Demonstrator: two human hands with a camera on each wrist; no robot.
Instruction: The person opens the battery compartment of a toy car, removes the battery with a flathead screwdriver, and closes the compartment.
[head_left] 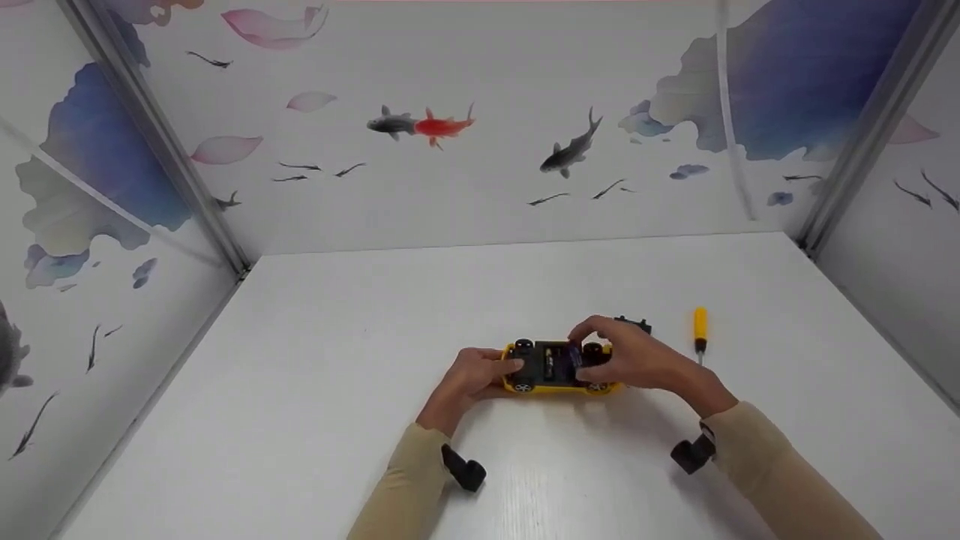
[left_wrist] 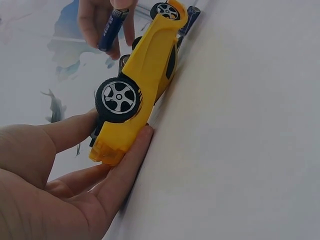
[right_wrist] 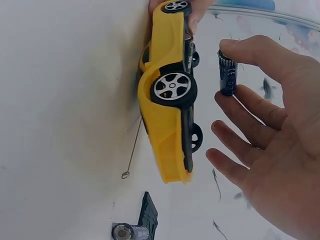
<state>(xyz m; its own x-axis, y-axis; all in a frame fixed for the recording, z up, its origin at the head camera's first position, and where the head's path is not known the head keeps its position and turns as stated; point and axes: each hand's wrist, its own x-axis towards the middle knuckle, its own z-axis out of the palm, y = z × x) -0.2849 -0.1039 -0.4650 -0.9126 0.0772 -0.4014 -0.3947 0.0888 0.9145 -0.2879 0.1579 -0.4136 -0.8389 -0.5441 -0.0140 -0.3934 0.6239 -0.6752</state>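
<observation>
A yellow toy car (head_left: 559, 388) lies wheels up, its dark underside facing me with a recessed battery compartment (head_left: 551, 363) in the middle. My left hand (head_left: 478, 373) grips the car's left end, thumb on the underside and fingers beneath the body. Over the compartment, my right hand (head_left: 630, 356) pinches a dark blue battery (right_wrist: 228, 75) between thumb and fingertip. In the right wrist view the battery stands apart from the car's side, the other fingers spread loosely. Another battery's end (left_wrist: 125, 61) shows at the compartment in the left wrist view.
A black cover piece (head_left: 634, 325) lies on the table behind my right hand, with a loose battery (right_wrist: 129, 231) beside it. Farther right lies a screwdriver (head_left: 700, 326) with a yellow handle. A thin wire antenna (right_wrist: 132, 152) sticks out from the car. Printed panels (head_left: 495, 195) enclose the table.
</observation>
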